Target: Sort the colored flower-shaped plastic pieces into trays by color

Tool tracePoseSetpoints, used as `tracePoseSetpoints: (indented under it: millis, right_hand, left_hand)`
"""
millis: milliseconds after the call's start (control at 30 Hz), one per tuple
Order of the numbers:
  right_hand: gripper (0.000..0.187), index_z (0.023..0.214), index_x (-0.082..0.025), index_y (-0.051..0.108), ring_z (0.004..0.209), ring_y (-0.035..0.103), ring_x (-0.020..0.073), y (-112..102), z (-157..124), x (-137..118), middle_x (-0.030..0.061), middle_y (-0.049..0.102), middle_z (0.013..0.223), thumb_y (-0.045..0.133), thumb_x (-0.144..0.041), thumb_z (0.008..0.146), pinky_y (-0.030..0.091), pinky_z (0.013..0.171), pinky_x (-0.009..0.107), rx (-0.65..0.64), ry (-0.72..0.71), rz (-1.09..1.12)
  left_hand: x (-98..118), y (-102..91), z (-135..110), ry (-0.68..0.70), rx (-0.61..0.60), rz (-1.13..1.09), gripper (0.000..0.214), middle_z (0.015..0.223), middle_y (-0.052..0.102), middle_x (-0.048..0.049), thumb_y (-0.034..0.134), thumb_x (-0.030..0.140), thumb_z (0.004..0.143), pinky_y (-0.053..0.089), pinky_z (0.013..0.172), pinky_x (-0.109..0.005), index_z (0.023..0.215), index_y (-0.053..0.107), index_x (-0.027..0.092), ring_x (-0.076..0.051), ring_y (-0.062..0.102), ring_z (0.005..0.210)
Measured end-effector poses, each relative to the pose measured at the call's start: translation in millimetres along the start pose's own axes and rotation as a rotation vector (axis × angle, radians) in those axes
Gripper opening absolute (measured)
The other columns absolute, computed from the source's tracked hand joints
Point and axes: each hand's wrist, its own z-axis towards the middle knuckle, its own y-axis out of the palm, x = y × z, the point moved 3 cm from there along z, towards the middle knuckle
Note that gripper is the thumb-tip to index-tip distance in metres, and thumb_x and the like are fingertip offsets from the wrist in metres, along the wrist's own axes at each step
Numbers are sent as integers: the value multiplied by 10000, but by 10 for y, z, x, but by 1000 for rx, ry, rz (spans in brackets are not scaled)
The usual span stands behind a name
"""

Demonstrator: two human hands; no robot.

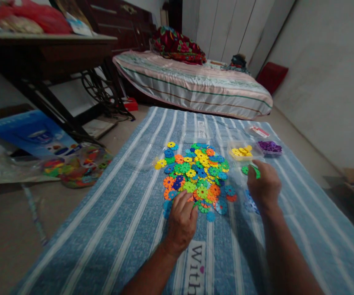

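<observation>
Fingers (252, 178) of right hand (265, 185) pinch green disc (258, 171) — left hand (181, 222) at disc pile (201, 172), grip unclear.

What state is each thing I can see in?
Disc pile: loose, colours mixed
Left hand: fingers at the pile
Right hand: pinching a green disc
Yellow discs: loose in a box
Purple discs: filling another box
Striped cloth: spread out
Flowered quilt: bunched up

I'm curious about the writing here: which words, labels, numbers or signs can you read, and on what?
"With", plus a pink heart: near part of the cloth.
Far print on the cloth: blurred, perhaps "With love".
Blue box: too blurred.
Red-and-white label: too small.
</observation>
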Motion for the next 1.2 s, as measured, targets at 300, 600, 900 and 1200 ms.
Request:
tracePoseSetpoints:
  millis: [300, 600, 900, 1200]
  right_hand:
    - [168, 994, -230, 704, 1301, 452, 286, 206, -819, -755, 125, 605, 1255, 589, -185, 879, 459, 1004, 474, -651, -546, 303]
    - [141, 951, -196, 710, 1302, 431, 307, 304, -880, -545, 128, 565, 1288, 591, -210, 878, 440, 1031, 473, -685, -445, 148]
    - [187, 1004, -164, 687, 1325, 411, 345, 329, -960, -648, 163, 548, 1338, 655, -223, 830, 440, 1020, 501, -659, -467, 86]
    - [171, 918, -181, 677, 1227, 535, 263, 379, -999, -617, 122, 664, 1150, 508, -154, 915, 497, 990, 452, -359, -542, 288]
  left_hand:
    - [-71, 17, -32, -79, 26, 3, 201, 1077, 671, -111, 484, 140, 903, 535, 961, -480, 1018, 647, 166, -257, 586, 1142]
    - [-67, -16, -22, -63, 34, 26, 149, 1065, 669, -110, 495, 143, 901, 536, 960, -455, 929, 641, 156, -252, 581, 1133]
    - [-59, 2, -30, -53, 30, 27, 145, 1064, 669, -122, 496, 133, 900, 524, 975, -454, 940, 636, 140, -255, 568, 1144]
    - [-72, 0, -27, -41, 30, 41, 152, 1063, 663, -112, 495, 139, 899, 540, 950, -464, 958, 634, 148, -256, 576, 1121]
